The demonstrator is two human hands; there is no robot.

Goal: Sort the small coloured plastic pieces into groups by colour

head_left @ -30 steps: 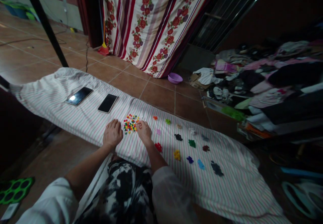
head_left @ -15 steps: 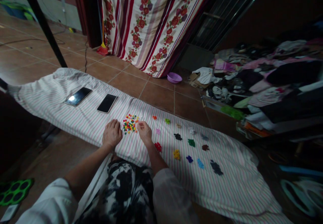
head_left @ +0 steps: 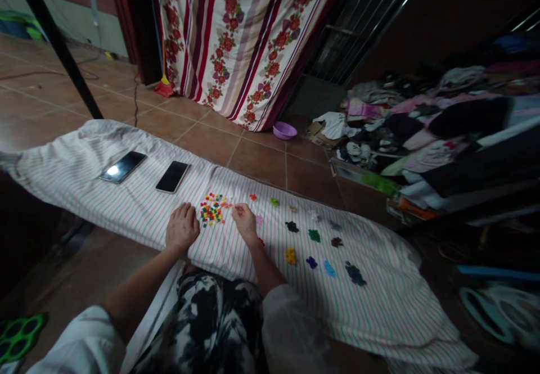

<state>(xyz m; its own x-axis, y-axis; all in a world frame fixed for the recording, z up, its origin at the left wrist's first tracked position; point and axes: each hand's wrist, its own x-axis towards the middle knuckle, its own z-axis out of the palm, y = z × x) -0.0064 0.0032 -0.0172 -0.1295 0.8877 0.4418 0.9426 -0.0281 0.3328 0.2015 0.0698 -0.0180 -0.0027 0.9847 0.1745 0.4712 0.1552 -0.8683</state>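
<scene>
A mixed pile of tiny coloured pieces [head_left: 211, 211], red, yellow, green, orange and white, lies on the striped cloth [head_left: 261, 267]. Just left of it my left hand [head_left: 183, 229] rests palm down on the cloth, fingers laid out and holding nothing. My right hand [head_left: 245, 222] is at the pile's right side with thumb and fingers pinched together; whatever is between the fingertips is too small to make out. Beyond this hand are small single-colour heaps, among them orange [head_left: 252, 197], lime green [head_left: 274, 202], black [head_left: 291, 226] and yellow [head_left: 291, 256]. My right hand and wrist partly cover the pink and red heaps.
Two phones [head_left: 172, 176] lie on the cloth to the left. Farther right are dark green [head_left: 314, 235], brown [head_left: 336, 242], light blue [head_left: 329, 268] and dark grey-blue [head_left: 355, 273] heaps. A purple basin [head_left: 284, 131] stands on the tiled floor near a heap of clothes [head_left: 422, 121].
My right hand has shifted a little to the right, away from the mixed pile, and now hides more of the pink and red heaps. My left hand stays beside the pile. The view has turned slightly.
</scene>
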